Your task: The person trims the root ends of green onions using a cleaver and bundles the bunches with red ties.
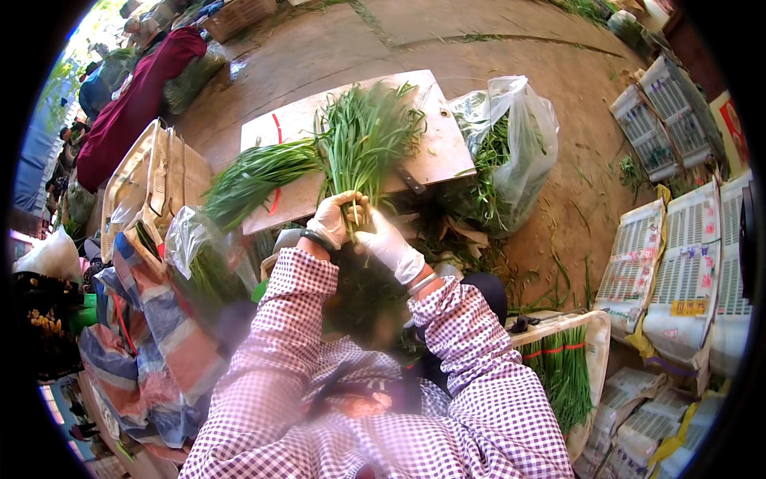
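Observation:
Both my hands wear whitish gloves and meet at the stem ends of a bunch of long, narrow-leaved greens (363, 136). My left hand (335, 218) is wrapped round the stems. My right hand (389, 244) is closed at the lower stem ends, just beside the left. The leaves fan away from me over a pale board (427, 96). On the board's left side lies another pile of greens (263, 172), across a red strip (277, 128). A dark flat metal piece, perhaps a blade (411, 180), shows at the board's near edge.
Right of the board stands a clear plastic bag of greens (515, 160). A crate (597, 351) at my lower right holds red-banded green bundles (562, 367). White slatted crates (634, 255) line the right; a cream crate (152, 176) and striped sack (159, 343) are left.

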Available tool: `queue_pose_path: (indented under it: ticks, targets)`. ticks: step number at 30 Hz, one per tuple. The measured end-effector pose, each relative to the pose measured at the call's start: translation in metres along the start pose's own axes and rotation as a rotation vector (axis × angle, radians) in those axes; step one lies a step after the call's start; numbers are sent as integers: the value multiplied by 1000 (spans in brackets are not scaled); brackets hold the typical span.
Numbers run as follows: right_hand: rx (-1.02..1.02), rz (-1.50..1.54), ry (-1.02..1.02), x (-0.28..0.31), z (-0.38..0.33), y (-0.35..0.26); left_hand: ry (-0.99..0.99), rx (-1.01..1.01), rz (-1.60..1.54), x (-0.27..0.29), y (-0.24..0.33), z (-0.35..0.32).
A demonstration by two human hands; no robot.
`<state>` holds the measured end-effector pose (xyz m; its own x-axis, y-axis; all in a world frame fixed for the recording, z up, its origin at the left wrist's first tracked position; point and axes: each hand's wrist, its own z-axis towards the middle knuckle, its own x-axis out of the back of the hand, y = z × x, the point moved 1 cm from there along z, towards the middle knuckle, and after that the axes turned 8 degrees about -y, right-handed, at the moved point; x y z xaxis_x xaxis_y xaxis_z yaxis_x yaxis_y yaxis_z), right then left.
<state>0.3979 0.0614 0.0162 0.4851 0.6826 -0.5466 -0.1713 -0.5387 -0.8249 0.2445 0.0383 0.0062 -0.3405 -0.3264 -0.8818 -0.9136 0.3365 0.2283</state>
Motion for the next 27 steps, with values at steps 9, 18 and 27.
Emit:
queue_pose_path:
  ticks: [9, 18, 27]
  targets:
    - [-93, -1349, -742, 4, -89, 37, -36, -5, 78, 12, 13, -33]
    - [254, -839, 197, 27, -41, -5, 42, -1, 186, 6, -41, -40]
    - [-87, 24, -115, 6, -31, -34, 15, 63, 320, -30, -119, -68]
